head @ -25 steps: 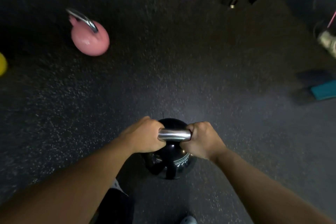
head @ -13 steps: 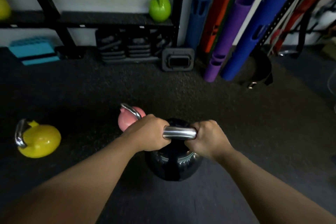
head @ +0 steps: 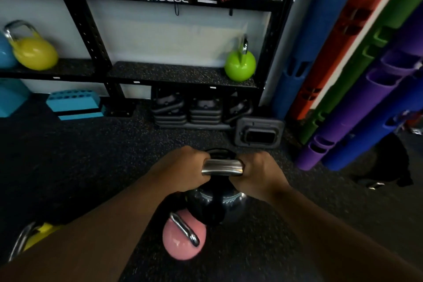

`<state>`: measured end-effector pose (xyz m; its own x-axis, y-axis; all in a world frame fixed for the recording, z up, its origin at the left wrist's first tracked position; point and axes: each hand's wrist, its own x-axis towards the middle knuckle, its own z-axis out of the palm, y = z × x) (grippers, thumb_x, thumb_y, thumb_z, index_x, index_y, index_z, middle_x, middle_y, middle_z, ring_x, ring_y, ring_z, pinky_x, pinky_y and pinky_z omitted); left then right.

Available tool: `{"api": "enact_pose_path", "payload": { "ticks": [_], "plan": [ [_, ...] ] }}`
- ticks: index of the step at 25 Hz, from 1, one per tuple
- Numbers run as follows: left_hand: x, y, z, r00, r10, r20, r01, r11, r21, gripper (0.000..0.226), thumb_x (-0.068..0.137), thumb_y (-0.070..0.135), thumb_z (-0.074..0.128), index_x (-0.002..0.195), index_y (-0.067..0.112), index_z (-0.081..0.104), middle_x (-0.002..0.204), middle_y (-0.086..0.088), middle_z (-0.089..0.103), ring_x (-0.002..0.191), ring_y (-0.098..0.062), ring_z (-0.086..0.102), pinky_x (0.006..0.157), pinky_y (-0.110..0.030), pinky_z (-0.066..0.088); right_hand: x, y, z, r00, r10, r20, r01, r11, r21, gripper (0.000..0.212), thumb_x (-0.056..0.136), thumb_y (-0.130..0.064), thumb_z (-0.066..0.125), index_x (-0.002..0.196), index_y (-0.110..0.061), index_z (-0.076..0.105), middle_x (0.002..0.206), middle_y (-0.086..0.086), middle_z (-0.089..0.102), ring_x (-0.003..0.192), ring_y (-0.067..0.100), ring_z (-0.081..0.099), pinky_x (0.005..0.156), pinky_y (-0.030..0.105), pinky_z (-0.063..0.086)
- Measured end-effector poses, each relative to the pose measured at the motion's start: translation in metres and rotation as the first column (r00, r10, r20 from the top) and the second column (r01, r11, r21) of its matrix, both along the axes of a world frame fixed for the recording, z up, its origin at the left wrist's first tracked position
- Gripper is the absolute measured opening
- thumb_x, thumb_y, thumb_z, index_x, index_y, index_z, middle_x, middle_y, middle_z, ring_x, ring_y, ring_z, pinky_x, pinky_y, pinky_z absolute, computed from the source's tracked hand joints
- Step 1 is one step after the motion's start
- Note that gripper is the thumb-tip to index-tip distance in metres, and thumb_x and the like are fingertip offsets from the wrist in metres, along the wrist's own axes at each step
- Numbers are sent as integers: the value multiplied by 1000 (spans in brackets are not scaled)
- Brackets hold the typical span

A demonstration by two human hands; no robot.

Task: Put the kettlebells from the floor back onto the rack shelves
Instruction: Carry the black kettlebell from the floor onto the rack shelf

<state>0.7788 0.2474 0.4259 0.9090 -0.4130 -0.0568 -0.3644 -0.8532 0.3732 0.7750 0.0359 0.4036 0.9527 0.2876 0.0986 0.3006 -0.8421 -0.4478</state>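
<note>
The big shiny black kettlebell is held by its silver handle with the left hand and right hand wrapped tight. The speckled black shelf at 12 o'clock should be reached slowly.

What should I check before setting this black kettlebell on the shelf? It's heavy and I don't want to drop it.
1. Grip: left hand and right hand both wrapped around the steel handle of the black kettlebell: ok.
2. Free space on the shelf to the left of the green kettlebell: ok.
3. Headroom under the upper shelf: ok, a tall open gap.
4. Path underfoot: the pink kettlebell lies on the floor right below the load: not ok, step around it.
5. Second yellow kettlebell on the floor at the left, partly hidden by the forearm: cannot tell whether it blocks the way.
</note>
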Motion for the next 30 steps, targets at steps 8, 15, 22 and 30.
{"api": "enact_pose_path", "payload": {
  "ticks": [8, 15, 22, 30],
  "plan": [
    [216, 68, -1, 1000, 2, -23, 0, 998, 59, 18, 84, 27, 63, 72, 28, 51, 72, 8, 60, 66, -15, 62, 57, -27, 48, 214, 71, -2, 999, -40, 11, 41, 998, -37, 18, 70, -34, 59, 58, -26, 48, 56, -2, 61, 53, 20, 59, 49, 22, 33],
    [389, 71, -5, 999, -28, 16, 24, 978, 208, 14, 88, 38, 60, 92, 25, 63, 87, 4, 70, 78, -17, 66, 64, -28, 47, 383, 78, -25, 995, -72, 70, 66, 994, 86, 17, 69, -34, 60, 69, -18, 65, 67, 7, 71, 65, 28, 68, 53, 28, 44],
    [539, 57, -33, 998, 59, 39, -65, 980, 186, 20, 89, 33, 64, 105, 22, 66, 92, 2, 71, 70, -13, 61, 63, -24, 49, 543, 67, -53, 997, -67, 26, 63, 988, 139, 15, 71, -28, 63, 81, -19, 69, 74, 6, 73, 72, 23, 69, 58, 24, 44],
    [712, 75, -82, 988, 27, 152, -43, 994, 102, 24, 88, 20, 67, 111, 17, 66, 92, -2, 73, 68, -17, 65, 64, -28, 57, 703, 96, -70, 979, -90, 180, 63, 986, 153, 18, 71, -9, 74, 86, -18, 72, 76, 9, 73, 72, 26, 65, 62, 22, 37]
  ]
}}
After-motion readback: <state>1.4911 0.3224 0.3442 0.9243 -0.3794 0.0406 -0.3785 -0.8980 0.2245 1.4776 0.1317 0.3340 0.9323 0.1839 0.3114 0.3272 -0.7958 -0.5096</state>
